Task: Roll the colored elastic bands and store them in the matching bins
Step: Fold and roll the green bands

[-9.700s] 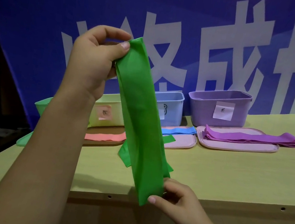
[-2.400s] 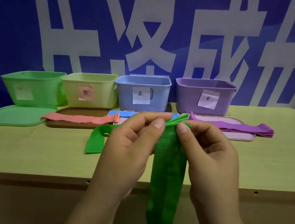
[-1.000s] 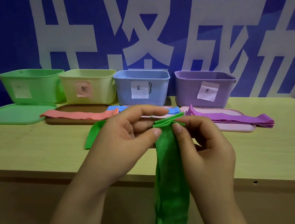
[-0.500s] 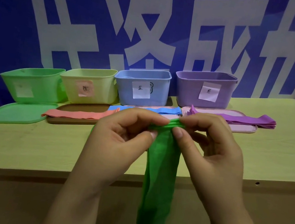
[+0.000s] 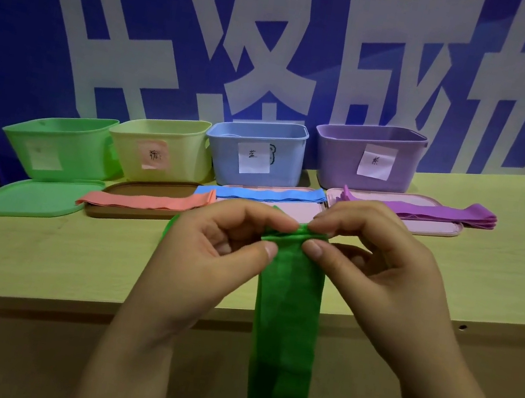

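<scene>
A green elastic band (image 5: 285, 324) hangs down in front of the table edge, its top end curled into a small roll. My left hand (image 5: 211, 246) pinches the left side of that roll between thumb and forefinger. My right hand (image 5: 375, 263) pinches the right side the same way. Four bins stand at the back of the table: green (image 5: 58, 147), yellow (image 5: 162, 147), blue (image 5: 258, 153) and purple (image 5: 368, 157). Another green band end (image 5: 169, 226) peeks out behind my left hand.
Pink bands (image 5: 146, 202) lie on a brown lid (image 5: 151, 190), blue bands (image 5: 261, 195) on a pink lid (image 5: 294, 209), purple bands (image 5: 442, 213) on another pink lid (image 5: 436, 229). A green lid (image 5: 25, 197) lies at the left. A blue banner stands behind the table (image 5: 37, 251).
The band's top end went from a loose fold to a tighter small roll between my fingertips. Both hands stayed in front of the table edge.
</scene>
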A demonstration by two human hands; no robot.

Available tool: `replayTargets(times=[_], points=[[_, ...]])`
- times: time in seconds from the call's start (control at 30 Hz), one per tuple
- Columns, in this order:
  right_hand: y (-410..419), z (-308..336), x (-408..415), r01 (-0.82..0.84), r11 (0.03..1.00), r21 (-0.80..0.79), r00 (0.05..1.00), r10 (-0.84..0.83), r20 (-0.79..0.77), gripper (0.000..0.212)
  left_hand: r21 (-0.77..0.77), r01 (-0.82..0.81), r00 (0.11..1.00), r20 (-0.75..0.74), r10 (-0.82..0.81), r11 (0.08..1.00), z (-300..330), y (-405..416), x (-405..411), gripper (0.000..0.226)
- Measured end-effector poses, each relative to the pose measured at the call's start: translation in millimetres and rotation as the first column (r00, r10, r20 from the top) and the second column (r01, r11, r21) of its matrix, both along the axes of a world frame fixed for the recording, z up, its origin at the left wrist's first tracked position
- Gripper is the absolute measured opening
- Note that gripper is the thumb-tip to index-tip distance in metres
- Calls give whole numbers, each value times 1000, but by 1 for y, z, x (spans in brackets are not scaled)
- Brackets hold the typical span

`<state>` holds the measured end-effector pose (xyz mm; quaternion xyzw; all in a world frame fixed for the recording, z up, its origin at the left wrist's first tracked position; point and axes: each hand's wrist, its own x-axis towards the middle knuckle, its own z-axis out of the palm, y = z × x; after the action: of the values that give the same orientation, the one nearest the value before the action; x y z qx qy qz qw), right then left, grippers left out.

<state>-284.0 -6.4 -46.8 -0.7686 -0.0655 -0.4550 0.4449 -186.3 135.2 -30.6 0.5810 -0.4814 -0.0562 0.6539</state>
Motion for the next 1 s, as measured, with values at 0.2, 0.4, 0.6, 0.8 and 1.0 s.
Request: replayTargets(times=[0.2, 0.4, 0.6, 0.8, 1.0], points=[[-2, 1, 1, 9, 998, -55, 998, -12, -57, 10, 42, -2, 999, 33, 1, 999, 0, 2, -1, 28], [0, -2, 0, 41, 996, -81, 992, -51, -118, 6, 113, 0, 997, 80, -10, 994, 3, 2, -4, 28], [4, 0, -1, 77, 993, -93, 983, -92, -158, 11, 72, 28, 999, 15, -29, 997, -3, 1, -1, 16], [7, -3, 0, 96, 995, 7, 985, -94, -143, 6, 35, -29, 1000, -6, 30, 999, -8, -2, -5, 20], [8, -2, -1, 147, 989, 10, 978, -143, -151, 8, -29, -105, 995, -5, 105, 994, -13, -5, -10, 18]])
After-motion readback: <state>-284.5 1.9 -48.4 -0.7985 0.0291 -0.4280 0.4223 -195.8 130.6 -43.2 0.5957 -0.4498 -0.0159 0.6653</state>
